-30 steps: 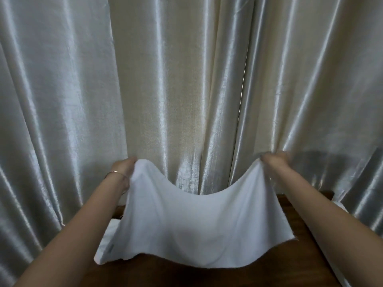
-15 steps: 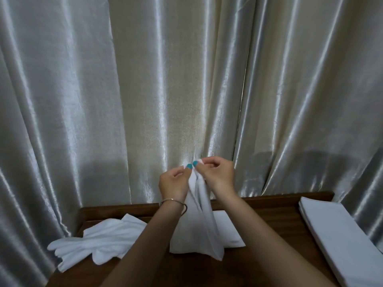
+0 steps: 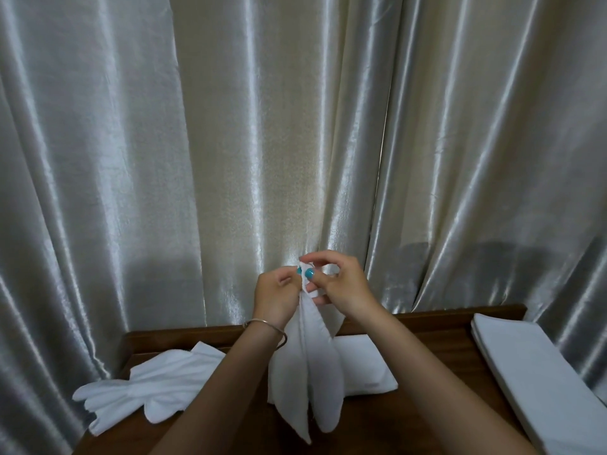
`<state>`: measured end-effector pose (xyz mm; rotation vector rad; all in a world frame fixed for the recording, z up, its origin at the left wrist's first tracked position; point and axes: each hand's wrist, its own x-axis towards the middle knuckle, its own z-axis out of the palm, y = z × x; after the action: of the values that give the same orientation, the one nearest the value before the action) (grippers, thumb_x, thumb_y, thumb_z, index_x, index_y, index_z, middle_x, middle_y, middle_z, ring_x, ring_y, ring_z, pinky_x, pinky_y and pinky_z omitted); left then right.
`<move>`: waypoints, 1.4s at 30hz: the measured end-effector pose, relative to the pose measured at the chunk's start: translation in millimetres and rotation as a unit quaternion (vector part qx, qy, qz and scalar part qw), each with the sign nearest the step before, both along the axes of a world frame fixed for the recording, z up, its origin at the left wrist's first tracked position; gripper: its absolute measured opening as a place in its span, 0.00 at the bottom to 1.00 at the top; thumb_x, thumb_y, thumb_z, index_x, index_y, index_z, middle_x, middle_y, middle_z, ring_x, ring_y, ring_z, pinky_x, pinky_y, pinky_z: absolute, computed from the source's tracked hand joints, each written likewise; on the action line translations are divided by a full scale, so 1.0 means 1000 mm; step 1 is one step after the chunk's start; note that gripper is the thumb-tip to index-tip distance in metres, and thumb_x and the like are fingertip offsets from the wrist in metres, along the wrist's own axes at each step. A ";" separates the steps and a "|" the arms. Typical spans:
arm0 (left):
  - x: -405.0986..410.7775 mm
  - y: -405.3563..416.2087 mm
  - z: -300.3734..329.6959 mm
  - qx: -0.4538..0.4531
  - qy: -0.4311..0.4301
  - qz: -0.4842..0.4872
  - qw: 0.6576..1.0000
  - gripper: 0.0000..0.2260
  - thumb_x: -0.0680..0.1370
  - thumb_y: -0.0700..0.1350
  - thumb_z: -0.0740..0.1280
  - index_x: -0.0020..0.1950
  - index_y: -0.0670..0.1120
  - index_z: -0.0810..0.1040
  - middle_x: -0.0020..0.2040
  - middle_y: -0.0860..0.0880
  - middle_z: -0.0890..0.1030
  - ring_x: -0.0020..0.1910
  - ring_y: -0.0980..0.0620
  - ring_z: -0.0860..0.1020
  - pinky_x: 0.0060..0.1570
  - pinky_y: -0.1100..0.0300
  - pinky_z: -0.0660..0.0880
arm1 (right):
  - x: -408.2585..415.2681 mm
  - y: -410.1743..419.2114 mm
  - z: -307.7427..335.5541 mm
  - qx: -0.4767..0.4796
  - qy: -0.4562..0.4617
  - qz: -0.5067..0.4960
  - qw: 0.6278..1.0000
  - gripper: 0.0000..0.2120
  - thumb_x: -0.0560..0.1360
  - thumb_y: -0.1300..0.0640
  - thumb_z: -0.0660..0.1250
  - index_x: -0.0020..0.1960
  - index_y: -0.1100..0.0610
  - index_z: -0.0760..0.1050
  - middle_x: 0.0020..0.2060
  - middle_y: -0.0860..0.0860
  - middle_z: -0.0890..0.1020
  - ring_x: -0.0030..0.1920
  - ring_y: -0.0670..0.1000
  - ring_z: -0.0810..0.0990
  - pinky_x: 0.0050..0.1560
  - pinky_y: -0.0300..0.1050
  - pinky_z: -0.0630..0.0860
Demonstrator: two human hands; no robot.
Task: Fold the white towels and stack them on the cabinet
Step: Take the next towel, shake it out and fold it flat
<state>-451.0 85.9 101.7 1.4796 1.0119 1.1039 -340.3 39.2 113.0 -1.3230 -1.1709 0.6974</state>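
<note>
Shiny silver-cream satin curtains (image 3: 230, 142) hung in heavy pleats across the whole back of the room, and below them stood the dark brown wooden cabinet (image 3: 427, 343), its top running from the left edge of the drapes to the right. On the cabinet's right end lay a neat stack of folded white towels (image 3: 538, 376), squared up and flat, which suggested a fair part of the job was already behind the person. Toward the left end sprawled a loose heap of unfolded white towels (image 3: 147, 385), rumpled and spilling toward the front edge, so there was work left. Between them, near the middle, rested one flat folded white towel (image 3: 368, 366), partly hidden behind the piece in hand. That piece, a white towel held up by its top corners (image 3: 305, 366), hung doubled over in the air above the cabinet, its two lower lobes dangling just over the wood. The left hand (image 3: 276, 293), a thin metal bangle (image 3: 266, 326) at its wrist, pinched one top corner, fingers curled in. The right hand (image 3: 338, 287) pinched the matching corner beside it between thumb and forefinger, the other fingers loosely spread. I judged this to be the first fold, corners being matched; it wanted further folding, then a place on the stack.
</note>
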 end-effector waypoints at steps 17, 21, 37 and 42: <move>-0.012 0.016 0.020 0.134 0.133 -0.056 0.980 0.08 0.77 0.39 0.65 0.46 0.43 0.84 0.34 0.54 0.79 0.33 0.60 0.74 0.36 0.66 0.68 | 0.009 0.001 0.017 0.002 -0.063 -0.033 0.997 0.09 0.74 0.66 0.69 0.39 0.55 0.78 0.34 0.59 0.81 0.30 0.47 0.79 0.34 0.50 0.79; -0.013 0.011 0.021 0.142 0.140 -0.061 0.978 0.08 0.76 0.39 0.65 0.46 0.45 0.84 0.35 0.51 0.80 0.34 0.57 0.74 0.38 0.63 0.69 | 0.007 -0.004 0.018 0.016 -0.058 -0.035 0.998 0.09 0.74 0.67 0.69 0.38 0.55 0.79 0.33 0.55 0.81 0.29 0.46 0.78 0.32 0.48 0.79; -0.012 -0.007 0.026 0.222 0.224 -0.032 0.948 0.10 0.77 0.38 0.62 0.46 0.42 0.84 0.41 0.43 0.83 0.42 0.47 0.79 0.41 0.57 0.75 | 0.003 -0.010 0.010 0.075 -0.043 -0.081 0.993 0.13 0.70 0.68 0.71 0.34 0.51 0.80 0.27 0.49 0.81 0.27 0.44 0.78 0.29 0.34 0.73; -0.016 -0.004 0.025 0.252 0.244 -0.060 0.935 0.09 0.76 0.38 0.62 0.40 0.38 0.80 0.33 0.43 0.79 0.34 0.47 0.74 0.35 0.56 0.70 | 0.003 -0.008 0.008 0.082 -0.061 -0.098 0.990 0.14 0.71 0.67 0.71 0.34 0.48 0.80 0.29 0.57 0.82 0.29 0.48 0.79 0.41 0.50 0.80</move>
<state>-466.6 82.3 126.7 2.2828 0.9860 0.9676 -336.9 30.8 120.9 -1.3338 -1.1499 0.3741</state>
